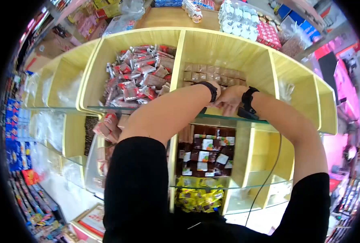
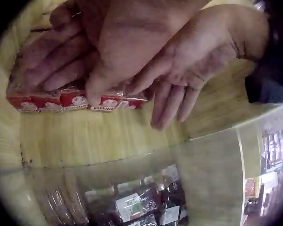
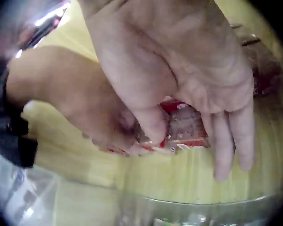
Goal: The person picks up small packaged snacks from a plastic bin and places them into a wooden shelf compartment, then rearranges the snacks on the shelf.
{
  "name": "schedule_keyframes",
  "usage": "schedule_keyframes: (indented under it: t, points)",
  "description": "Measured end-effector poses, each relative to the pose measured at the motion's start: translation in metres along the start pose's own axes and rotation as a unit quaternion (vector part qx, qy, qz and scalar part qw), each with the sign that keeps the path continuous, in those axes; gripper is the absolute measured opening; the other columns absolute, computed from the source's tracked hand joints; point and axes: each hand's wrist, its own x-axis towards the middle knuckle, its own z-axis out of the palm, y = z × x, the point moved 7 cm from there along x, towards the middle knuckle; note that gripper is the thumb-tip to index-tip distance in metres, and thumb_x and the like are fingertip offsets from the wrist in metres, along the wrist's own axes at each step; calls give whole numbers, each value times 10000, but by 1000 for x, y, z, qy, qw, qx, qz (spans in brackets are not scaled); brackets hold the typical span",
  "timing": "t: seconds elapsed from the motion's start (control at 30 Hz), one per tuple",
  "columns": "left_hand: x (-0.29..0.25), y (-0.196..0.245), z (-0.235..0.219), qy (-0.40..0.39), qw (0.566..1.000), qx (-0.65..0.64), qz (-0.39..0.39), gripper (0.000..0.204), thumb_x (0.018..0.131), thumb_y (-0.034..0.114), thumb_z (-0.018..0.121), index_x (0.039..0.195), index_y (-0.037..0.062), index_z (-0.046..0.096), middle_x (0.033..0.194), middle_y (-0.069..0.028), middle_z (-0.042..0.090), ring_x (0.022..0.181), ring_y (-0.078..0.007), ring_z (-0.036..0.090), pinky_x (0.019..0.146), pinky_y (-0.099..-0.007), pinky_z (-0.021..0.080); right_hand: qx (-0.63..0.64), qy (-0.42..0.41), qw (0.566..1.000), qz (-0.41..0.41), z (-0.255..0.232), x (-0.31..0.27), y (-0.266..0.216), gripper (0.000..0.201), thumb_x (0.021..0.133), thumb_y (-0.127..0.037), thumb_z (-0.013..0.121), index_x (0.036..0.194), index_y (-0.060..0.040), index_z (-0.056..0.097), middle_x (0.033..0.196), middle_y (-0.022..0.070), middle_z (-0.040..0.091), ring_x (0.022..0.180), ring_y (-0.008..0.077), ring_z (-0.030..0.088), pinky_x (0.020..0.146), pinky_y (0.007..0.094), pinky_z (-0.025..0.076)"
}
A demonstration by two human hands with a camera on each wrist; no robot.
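Observation:
A row of small wrapped packs (image 2: pixel 75 100) with red printed fronts lies on the wooden floor of a shelf compartment. My left hand (image 2: pixel 127 40) lies over the row, its fingers stretched across the tops and its thumb at the front faces. Coming in from the other side, my right hand (image 3: pixel 179 61) has its thumb on the packs (image 3: pixel 186 125) and other fingers pointing down beside them. Both hands overlap in the head view, where the right hand (image 1: pixel 229 99) partly covers the left. Behind them sit rows of brown wrapped packs (image 1: pixel 212 73).
Left of the hands, a compartment holds a heap of red-and-clear packets (image 1: pixel 141 73). A glass edge (image 1: pixel 228 118) runs along the shelf front. Below are dark packs with white labels (image 1: pixel 204 156) and yellow packets (image 1: pixel 200 196). A cable (image 1: pixel 265 184) hangs from the right wrist.

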Motion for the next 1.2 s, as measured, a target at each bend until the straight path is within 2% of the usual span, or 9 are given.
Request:
schedule_keyframes:
  t: [0.13,0.2,0.3,0.4,0.5,0.6,0.83,0.97,1.2]
  points:
    - [31,-5,7,12,998,-61,17,182,723,208,763,881,127,798,934,-125,743,832,-270,697,721,-405,564,86,25,994,59,-28,17,19,476,964,-263,635,1290,66,525,1344,258,540,1119,346,633,950,476,551]
    - [27,-2,-2,34,997,-68,16,179,723,210,761,878,126,798,931,-125,742,829,-270,695,719,-404,563,-10,-70,993,-93,-27,6,6,432,937,-200,633,1268,54,520,1275,201,599,1184,342,596,973,467,526]
    - [24,2,-14,59,994,-89,15,175,724,212,760,872,126,797,926,-124,742,824,-269,694,717,-403,563,203,-19,977,-69,-30,-3,-2,354,914,-142,627,1217,27,559,1181,132,630,1069,309,619,936,446,544]
    - [25,4,-22,73,993,-93,20,171,725,214,758,867,126,796,921,-124,741,819,-269,692,714,-402,562,157,90,982,-44,-33,-15,-6,299,1012,-131,486,1267,9,555,1317,193,567,1206,339,570,1024,547,480]
    - [22,1,-21,82,992,-89,18,168,726,216,757,862,126,795,917,-124,740,814,-268,690,711,-401,561,104,136,984,39,-40,-14,6,291,926,-214,659,1146,-29,612,1009,82,645,906,252,650,872,385,570]
    - [22,-1,-21,86,992,-89,17,164,727,219,755,857,125,794,912,-123,739,809,-267,689,708,-400,560,222,5,975,-33,-23,0,9,292,942,-254,663,1147,-52,614,994,69,667,857,229,658,846,359,575]
    - [21,-6,-22,101,990,-101,13,157,730,224,752,844,125,793,901,-122,737,797,-266,685,702,-398,558,322,41,939,-111,-20,-5,2,522,1037,-390,469,1361,18,478,1340,236,539,1224,373,536,1045,463,450]
    - [20,-3,-21,97,990,-101,11,153,731,227,750,837,124,792,895,-122,736,791,-265,683,698,-397,557,144,-8,979,-146,-31,-8,1,477,1018,-452,469,1283,-63,547,1294,145,592,1206,311,559,1014,434,452]
    - [22,1,-18,92,991,-99,6,148,733,232,746,825,124,790,884,-121,734,779,-264,679,692,-395,555,219,13,972,-86,1,-45,-31,352,1019,-386,425,1073,-123,653,1176,77,673,1171,246,597,962,340,426]
